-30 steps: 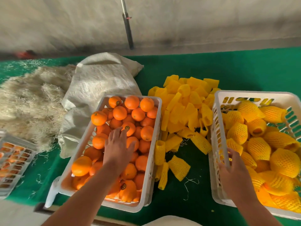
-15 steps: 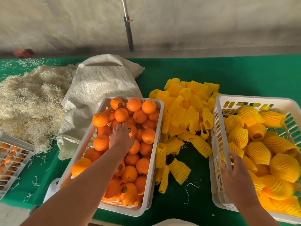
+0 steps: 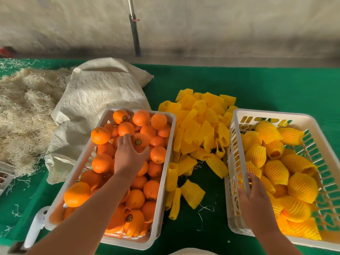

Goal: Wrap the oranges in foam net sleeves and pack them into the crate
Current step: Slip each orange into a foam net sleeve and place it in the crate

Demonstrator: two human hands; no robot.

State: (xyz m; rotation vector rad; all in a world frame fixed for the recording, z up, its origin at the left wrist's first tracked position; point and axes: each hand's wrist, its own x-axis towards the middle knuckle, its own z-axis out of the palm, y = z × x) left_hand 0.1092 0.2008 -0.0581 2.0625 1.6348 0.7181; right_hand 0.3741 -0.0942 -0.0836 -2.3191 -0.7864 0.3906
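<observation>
Left crate (image 3: 5, 176) cut off, lower oranges (image 3: 139, 182) buried

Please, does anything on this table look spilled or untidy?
Yes. Pale straw-like fibre lies scattered over the green table at the far left, with stray strands nearer the front. Loose foam sleeves sit piled between both crates.

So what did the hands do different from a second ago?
The left hand reached farther into the crate of bare oranges and curled its fingers round a stickered orange; a second ago it lay flat with fingers spread. The right hand kept its grip on the near wall of the crate of wrapped oranges. The foam sleeves and sack stayed put.
</observation>
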